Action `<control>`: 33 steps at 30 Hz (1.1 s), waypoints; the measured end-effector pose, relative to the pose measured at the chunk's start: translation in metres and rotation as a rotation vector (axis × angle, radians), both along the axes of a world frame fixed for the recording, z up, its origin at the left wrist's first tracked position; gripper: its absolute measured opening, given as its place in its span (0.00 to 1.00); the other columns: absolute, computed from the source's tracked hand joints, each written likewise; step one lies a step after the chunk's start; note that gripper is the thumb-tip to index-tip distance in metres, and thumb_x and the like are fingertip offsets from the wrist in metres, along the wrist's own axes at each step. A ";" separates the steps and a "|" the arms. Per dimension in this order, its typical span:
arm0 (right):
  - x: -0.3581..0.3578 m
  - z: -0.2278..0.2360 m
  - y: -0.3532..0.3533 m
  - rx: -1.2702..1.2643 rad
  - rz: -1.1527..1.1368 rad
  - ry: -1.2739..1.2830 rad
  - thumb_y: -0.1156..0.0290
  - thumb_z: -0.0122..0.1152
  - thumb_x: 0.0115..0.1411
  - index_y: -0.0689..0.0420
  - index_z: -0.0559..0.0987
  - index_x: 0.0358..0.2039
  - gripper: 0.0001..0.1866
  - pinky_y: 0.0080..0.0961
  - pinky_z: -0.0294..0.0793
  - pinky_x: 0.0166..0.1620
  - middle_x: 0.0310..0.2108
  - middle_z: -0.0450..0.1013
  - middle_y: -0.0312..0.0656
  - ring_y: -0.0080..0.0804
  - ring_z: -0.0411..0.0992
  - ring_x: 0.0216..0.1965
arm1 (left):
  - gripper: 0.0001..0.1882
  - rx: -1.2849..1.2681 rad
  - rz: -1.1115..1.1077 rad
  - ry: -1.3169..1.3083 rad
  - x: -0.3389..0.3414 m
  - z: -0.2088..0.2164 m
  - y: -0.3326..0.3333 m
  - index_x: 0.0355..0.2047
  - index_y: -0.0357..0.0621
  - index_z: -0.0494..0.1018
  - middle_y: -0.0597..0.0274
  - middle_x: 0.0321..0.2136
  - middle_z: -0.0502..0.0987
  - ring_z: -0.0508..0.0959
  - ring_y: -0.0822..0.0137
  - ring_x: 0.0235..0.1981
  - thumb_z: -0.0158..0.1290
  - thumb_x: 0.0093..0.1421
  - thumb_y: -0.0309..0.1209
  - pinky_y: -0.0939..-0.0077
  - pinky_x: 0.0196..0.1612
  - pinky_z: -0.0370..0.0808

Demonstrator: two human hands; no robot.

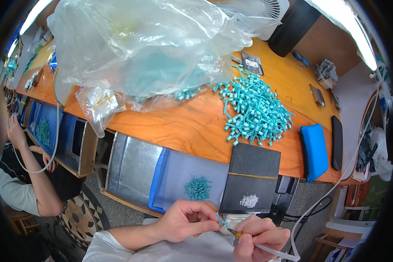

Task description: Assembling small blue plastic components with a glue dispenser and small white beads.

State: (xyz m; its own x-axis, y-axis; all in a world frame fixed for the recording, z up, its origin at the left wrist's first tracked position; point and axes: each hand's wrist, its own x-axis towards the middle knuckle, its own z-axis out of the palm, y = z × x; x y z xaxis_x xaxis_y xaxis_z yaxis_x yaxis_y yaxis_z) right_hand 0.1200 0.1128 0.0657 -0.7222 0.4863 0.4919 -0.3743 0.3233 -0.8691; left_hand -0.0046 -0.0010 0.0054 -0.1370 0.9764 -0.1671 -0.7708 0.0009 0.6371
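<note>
Between the thumb and fingers of my left hand [181, 222] is a small teal plastic piece [220, 219] with a thin stem. My right hand [262, 238] grips a pen-shaped tool [237, 234] whose clear hose [277, 252] trails off to the right. The tool's thin tip meets the teal piece or lies very close to it; I cannot tell which. Just beyond my hands, a black board [253, 155] with a rubber band around it carries a small heap of tiny white pieces [249, 201]. Left of it, a blue-edged tray [174, 166] holds several teal pieces [198, 187].
A large pile of teal pieces [257, 107] covers part of the wooden bench [183, 126]. Behind it lies a big clear plastic bag [139, 48]. At the right are a blue pouch [315, 150] and a black case [336, 143]. Another person [24, 174] sits at the left.
</note>
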 end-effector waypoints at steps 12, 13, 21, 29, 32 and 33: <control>-0.002 0.003 0.002 0.024 0.061 -0.069 0.87 0.49 0.49 0.59 0.59 0.30 0.12 0.25 0.63 0.22 0.21 0.64 0.47 0.29 0.63 0.18 | 0.05 0.028 -0.008 0.018 -0.001 0.001 0.000 0.32 0.36 0.71 0.62 0.31 0.69 0.66 0.81 0.18 0.50 0.53 0.18 0.88 0.18 0.60; -0.003 0.003 0.000 -0.010 0.030 -0.066 0.87 0.48 0.49 0.59 0.59 0.29 0.12 0.25 0.63 0.22 0.21 0.64 0.47 0.29 0.63 0.18 | 0.05 0.031 -0.005 0.007 0.000 0.001 0.001 0.32 0.36 0.71 0.61 0.31 0.69 0.66 0.80 0.17 0.50 0.53 0.18 0.88 0.17 0.60; -0.001 0.010 0.003 -0.015 0.030 -0.110 0.86 0.48 0.50 0.60 0.60 0.28 0.10 0.25 0.63 0.22 0.21 0.64 0.47 0.28 0.64 0.19 | 0.02 -0.036 -0.001 -0.074 0.002 0.002 0.001 0.29 0.35 0.71 0.57 0.27 0.71 0.65 0.76 0.15 0.51 0.54 0.21 0.84 0.15 0.59; -0.002 0.008 0.003 -0.009 0.030 -0.102 0.86 0.48 0.50 0.60 0.60 0.27 0.09 0.25 0.64 0.22 0.21 0.64 0.46 0.28 0.64 0.19 | 0.03 -0.024 -0.010 -0.074 0.001 0.001 0.001 0.29 0.34 0.70 0.56 0.29 0.71 0.66 0.76 0.15 0.51 0.53 0.21 0.84 0.15 0.60; -0.002 0.010 0.004 0.008 0.039 -0.109 0.87 0.48 0.50 0.60 0.60 0.27 0.10 0.25 0.64 0.22 0.21 0.64 0.46 0.28 0.64 0.19 | 0.03 -0.027 -0.006 -0.063 0.001 0.003 0.001 0.29 0.34 0.70 0.56 0.28 0.71 0.66 0.76 0.15 0.51 0.53 0.20 0.84 0.16 0.60; -0.002 0.008 0.003 0.008 0.039 -0.110 0.87 0.48 0.50 0.60 0.60 0.27 0.10 0.25 0.64 0.22 0.21 0.64 0.46 0.28 0.64 0.19 | 0.03 -0.032 -0.006 -0.048 0.000 0.003 0.001 0.29 0.34 0.70 0.56 0.28 0.71 0.66 0.76 0.15 0.51 0.53 0.20 0.84 0.16 0.60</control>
